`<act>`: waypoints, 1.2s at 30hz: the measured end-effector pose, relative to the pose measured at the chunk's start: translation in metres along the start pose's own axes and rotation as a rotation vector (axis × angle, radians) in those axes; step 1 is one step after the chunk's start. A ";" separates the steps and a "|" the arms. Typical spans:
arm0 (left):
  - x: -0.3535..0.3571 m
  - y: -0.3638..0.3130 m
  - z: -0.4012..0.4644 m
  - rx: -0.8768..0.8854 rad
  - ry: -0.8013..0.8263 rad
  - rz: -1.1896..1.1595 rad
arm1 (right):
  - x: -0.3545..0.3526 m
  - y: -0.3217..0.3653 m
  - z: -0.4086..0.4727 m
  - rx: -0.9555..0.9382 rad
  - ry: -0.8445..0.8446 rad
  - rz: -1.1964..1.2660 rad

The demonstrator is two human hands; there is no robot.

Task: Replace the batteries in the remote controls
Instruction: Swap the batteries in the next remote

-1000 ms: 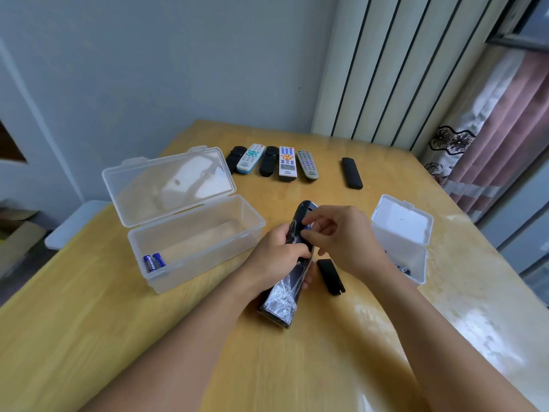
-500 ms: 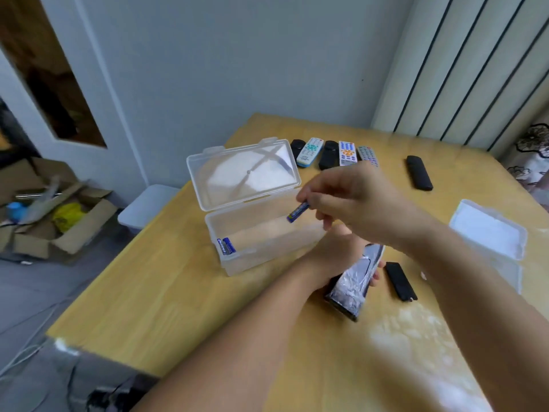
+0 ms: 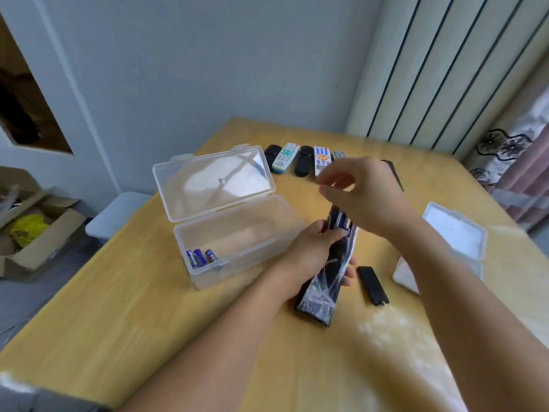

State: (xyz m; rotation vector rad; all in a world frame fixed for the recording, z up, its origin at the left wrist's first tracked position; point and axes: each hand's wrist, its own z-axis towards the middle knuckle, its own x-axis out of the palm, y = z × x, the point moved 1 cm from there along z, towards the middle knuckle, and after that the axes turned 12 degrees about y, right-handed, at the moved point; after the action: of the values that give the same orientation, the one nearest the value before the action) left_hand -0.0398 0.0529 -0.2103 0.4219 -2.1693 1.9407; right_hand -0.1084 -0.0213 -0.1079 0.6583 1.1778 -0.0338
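My left hand (image 3: 312, 251) grips a black remote wrapped in clear plastic (image 3: 326, 281), back side up, its battery bay open with one battery still visible in it. My right hand (image 3: 362, 194) hovers above the remote's top end, fingers loosely apart and empty. The remote's black battery cover (image 3: 372, 285) lies on the table to the right. Three blue batteries (image 3: 200, 257) lie in the near-left corner of the open clear box (image 3: 237, 263). A row of several remotes (image 3: 303, 159) sits at the far side of the table.
A smaller open clear box (image 3: 454, 236) stands at the right, partly hidden by my right forearm. The wooden table (image 3: 148, 322) has its left edge near a white stool (image 3: 116, 212). A cardboard box (image 3: 38, 230) lies on the floor at the left.
My right hand took a battery out of the remote, carried it left over the large box and let it go. The box now holds three batteries, and the hand has returned above the remote, empty.
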 end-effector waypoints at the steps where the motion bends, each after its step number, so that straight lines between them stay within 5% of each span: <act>1: -0.001 0.001 0.000 0.006 -0.012 -0.028 | -0.012 -0.021 -0.013 0.075 -0.066 -0.024; 4: -0.002 0.003 -0.001 0.033 -0.024 0.024 | -0.016 -0.056 -0.047 0.194 -0.093 0.014; 19: 0.021 0.004 -0.006 0.173 0.040 0.228 | 0.006 -0.067 -0.072 0.115 -0.186 0.053; 36: 0.022 0.008 -0.004 0.097 -0.019 0.347 | 0.015 -0.067 -0.058 0.190 -0.201 0.138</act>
State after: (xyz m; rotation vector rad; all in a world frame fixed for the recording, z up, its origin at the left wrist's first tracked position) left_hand -0.0634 0.0558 -0.2104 0.0792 -2.2905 2.2312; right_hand -0.1753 -0.0423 -0.1641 0.8817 0.9402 -0.0940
